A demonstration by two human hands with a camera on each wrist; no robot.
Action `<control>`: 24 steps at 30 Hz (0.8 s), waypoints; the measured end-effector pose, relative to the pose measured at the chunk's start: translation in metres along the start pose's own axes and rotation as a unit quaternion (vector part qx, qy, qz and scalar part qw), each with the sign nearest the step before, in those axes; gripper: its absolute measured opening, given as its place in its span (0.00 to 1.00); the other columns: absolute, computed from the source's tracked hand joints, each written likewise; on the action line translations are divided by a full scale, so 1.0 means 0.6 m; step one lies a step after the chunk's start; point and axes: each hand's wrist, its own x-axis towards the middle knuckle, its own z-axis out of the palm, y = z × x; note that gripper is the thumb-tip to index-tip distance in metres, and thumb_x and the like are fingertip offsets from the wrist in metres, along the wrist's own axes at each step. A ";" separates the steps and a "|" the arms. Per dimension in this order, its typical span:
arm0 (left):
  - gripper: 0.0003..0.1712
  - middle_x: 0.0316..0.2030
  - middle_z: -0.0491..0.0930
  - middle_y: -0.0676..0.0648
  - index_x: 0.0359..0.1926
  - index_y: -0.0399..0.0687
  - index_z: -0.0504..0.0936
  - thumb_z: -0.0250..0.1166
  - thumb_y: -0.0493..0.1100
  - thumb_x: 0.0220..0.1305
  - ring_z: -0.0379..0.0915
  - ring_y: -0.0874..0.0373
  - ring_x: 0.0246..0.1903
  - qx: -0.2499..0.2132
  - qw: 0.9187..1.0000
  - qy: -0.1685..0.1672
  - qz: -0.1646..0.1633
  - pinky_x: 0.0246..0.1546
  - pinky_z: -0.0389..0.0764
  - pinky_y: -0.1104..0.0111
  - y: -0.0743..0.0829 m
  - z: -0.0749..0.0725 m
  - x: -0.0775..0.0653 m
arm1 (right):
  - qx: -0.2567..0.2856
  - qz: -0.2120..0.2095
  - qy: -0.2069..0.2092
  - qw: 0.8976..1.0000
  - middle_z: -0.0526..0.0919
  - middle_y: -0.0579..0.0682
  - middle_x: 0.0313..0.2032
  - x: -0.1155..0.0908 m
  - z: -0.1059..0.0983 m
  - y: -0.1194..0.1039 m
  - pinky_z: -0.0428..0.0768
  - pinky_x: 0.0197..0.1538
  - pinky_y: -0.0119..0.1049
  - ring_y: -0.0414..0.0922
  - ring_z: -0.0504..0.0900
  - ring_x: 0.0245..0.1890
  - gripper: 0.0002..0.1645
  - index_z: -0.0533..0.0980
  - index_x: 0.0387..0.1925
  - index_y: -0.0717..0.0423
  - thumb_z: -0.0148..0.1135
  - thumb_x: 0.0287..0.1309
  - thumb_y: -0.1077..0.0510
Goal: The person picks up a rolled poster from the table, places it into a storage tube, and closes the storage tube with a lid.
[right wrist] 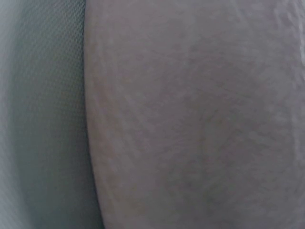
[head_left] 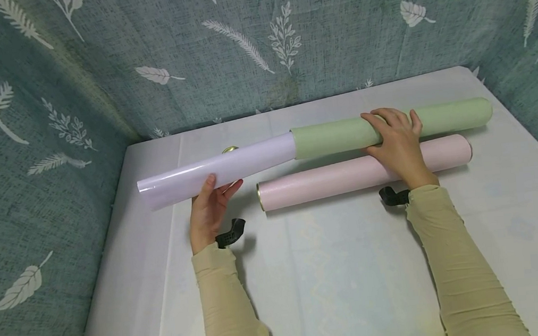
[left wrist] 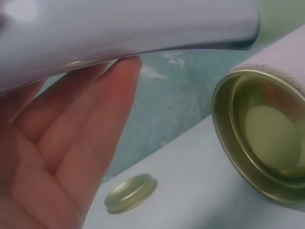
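My left hand (head_left: pixel 208 213) holds a glossy lilac rolled sheet (head_left: pixel 178 176), thumb on its near side and fingers underneath. The roll slants up slightly to the right. Its right end meets the left end of a pale green tube (head_left: pixel 329 138); how far it reaches inside is hidden. Over the middle of that green tube, my right hand (head_left: pixel 398 143) grips with spread, bent fingers. Nearer to me lies a pink tube (head_left: pixel 318 182), passing under the right hand. A gold metal rim (left wrist: pixel 219 129) rings its left end. The right wrist view shows only a close, blurred surface.
A small gold lid (left wrist: pixel 129 193) lies on the white-covered table (head_left: pixel 335 269), mostly behind the lilac roll in the head view. Patterned green curtains (head_left: pixel 334 39) hang along the table's back and sides. Black wrist cameras (head_left: pixel 231 232) stick out beside both wrists.
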 end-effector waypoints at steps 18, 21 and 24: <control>0.36 0.56 0.65 0.40 0.60 0.40 0.61 0.62 0.52 0.56 0.55 0.41 0.58 0.001 0.996 -0.093 -0.009 0.55 0.55 0.42 -0.019 0.027 0.015 | 0.001 0.003 -0.005 1.000 0.68 0.50 0.55 0.002 -0.001 -0.001 0.34 0.62 0.53 0.50 0.59 0.59 0.43 0.69 0.57 0.45 0.75 0.33 0.57; 0.36 0.55 0.65 0.40 0.61 0.41 0.58 0.60 0.54 0.58 0.55 0.37 0.58 -0.014 0.993 -0.113 -0.020 0.56 0.50 0.40 -0.030 0.038 0.020 | 0.002 0.005 -0.007 1.000 0.68 0.49 0.55 0.001 -0.001 -0.002 0.33 0.62 0.52 0.50 0.59 0.59 0.43 0.69 0.57 0.45 0.75 0.33 0.57; 0.36 0.54 0.64 0.40 0.61 0.43 0.58 0.60 0.53 0.58 0.56 0.36 0.58 -0.024 0.992 -0.118 -0.022 0.56 0.48 0.40 -0.038 0.045 0.024 | 0.002 0.007 -0.008 1.000 0.68 0.50 0.56 0.000 -0.001 -0.002 0.33 0.62 0.52 0.50 0.59 0.59 0.43 0.69 0.57 0.45 0.75 0.33 0.57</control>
